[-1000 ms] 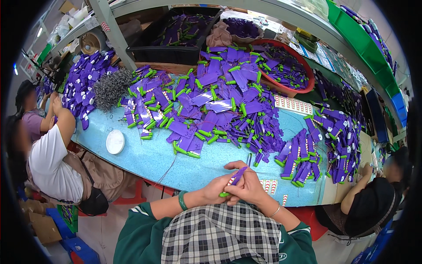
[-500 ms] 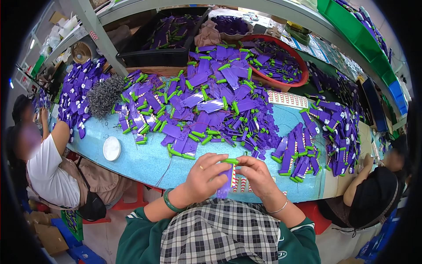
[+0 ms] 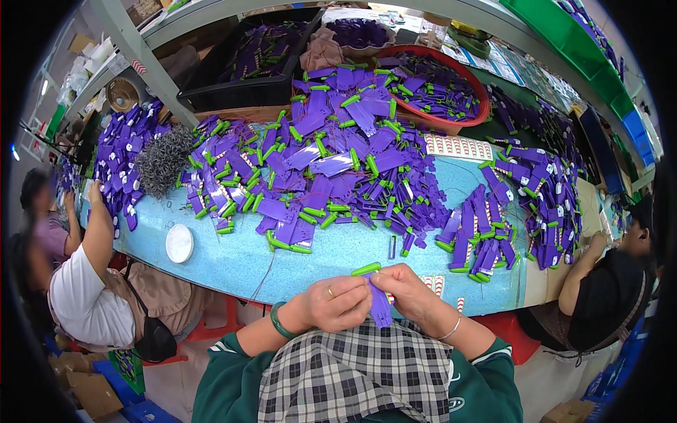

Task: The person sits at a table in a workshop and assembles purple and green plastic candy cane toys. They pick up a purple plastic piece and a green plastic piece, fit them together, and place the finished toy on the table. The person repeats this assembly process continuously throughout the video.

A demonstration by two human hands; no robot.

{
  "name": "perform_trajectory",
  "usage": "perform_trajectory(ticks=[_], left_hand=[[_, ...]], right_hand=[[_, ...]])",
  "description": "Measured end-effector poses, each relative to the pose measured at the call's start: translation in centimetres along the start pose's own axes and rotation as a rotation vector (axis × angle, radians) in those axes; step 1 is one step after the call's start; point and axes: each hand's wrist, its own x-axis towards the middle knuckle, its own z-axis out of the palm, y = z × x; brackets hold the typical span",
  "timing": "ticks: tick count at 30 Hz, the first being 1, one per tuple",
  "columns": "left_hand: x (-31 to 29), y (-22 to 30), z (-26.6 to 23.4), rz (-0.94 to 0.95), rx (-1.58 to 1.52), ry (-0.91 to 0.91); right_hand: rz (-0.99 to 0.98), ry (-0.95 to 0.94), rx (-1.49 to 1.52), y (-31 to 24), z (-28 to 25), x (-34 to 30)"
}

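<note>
Close to my body, just past the table's near edge, both hands grip one flat purple plastic piece (image 3: 381, 304) with a green bar across its top. My left hand (image 3: 337, 303) pinches the piece's left side with curled fingers. At its right side, my right hand (image 3: 409, 290) holds it between thumb and fingers. The green end (image 3: 366, 268) points up and away from me, while the notched purple end hangs toward my lap. A sheet of red-and-white striped stickers (image 3: 434, 284) lies partly hidden beyond my right hand.
A large heap of purple-and-green pieces (image 3: 331, 162) covers the blue table (image 3: 218, 268). Smaller piles (image 3: 479, 233) lie to the right. A white round lid (image 3: 180, 243), a tangle of grey metal rings (image 3: 163, 161), a red basin (image 3: 483, 106) and a black crate (image 3: 240, 94) surround it. Co-workers sit at both sides.
My hands have lowered slightly toward me. The piece has turned, so its striped side is mostly out of sight and its plain purple face shows. My left fingers have curled in tighter.
</note>
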Motion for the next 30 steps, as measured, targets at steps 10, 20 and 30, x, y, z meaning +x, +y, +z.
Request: perform_trajectory(ticks=[10, 20, 30], left_hand=[[-0.1, 0.7, 1.8, -0.446, -0.259, 0.062], [1.9, -5.1, 5.8, -0.347, -0.011, -0.566], [0.4, -1.5, 3.5, -1.317, -1.438, -0.258]], right_hand=[[-0.496, 0.193, -0.388, 1.6, -2.9, -3.1], [-0.586, 0.417, 0.072, 3.1, -6.9, -2.0], [-0.621, -0.036, -0.427, 1.8, -5.4, -2.2]])
